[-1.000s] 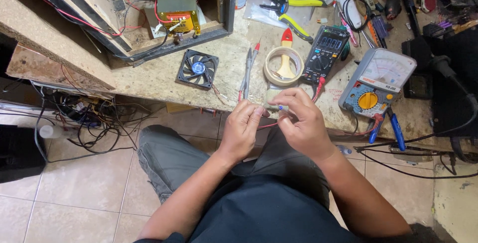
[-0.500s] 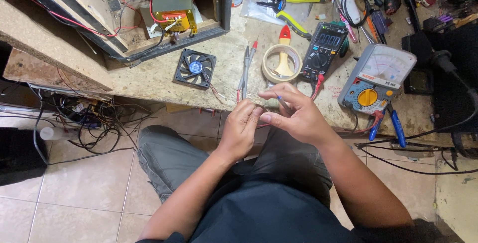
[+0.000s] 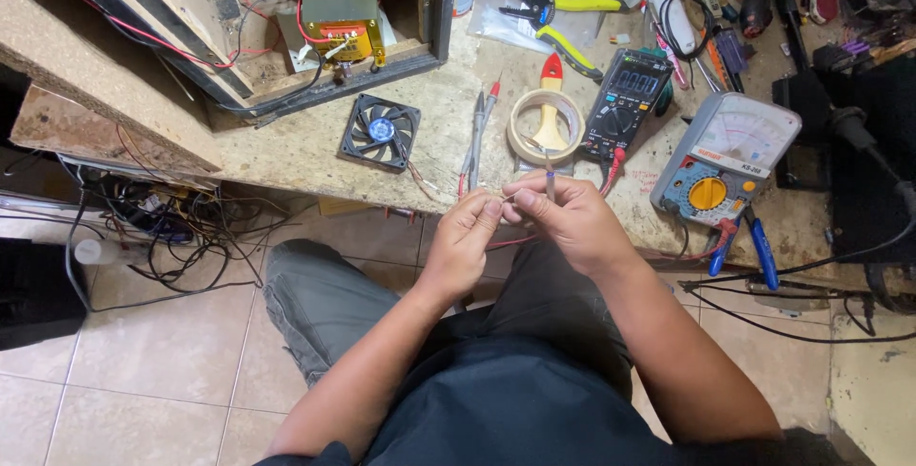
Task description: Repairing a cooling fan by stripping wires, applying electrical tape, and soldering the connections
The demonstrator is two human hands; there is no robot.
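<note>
Held thing: thin pale wire [image 3: 512,196], pinched between both hands at the near edge of the speckled stone tabletop [image 3: 315,146].
Left hand [image 3: 465,237]: fingers closed tight on the wire's left end.
Right hand [image 3: 571,218]: fingers curled shut on the wire and on a slim grey rod [image 3: 550,180] standing upright.
At 12 o'clock: beige tape roll [image 3: 545,127] ringing a yellow-handled brush [image 3: 551,121].
At 1 o'clock: black digital multimeter [image 3: 630,103]; farther out, a grey analogue meter with orange dial [image 3: 725,159].
At 11 o'clock: black square cooling fan [image 3: 380,132]; red and black test probes [image 3: 477,132] lie between fan and tape.
</note>
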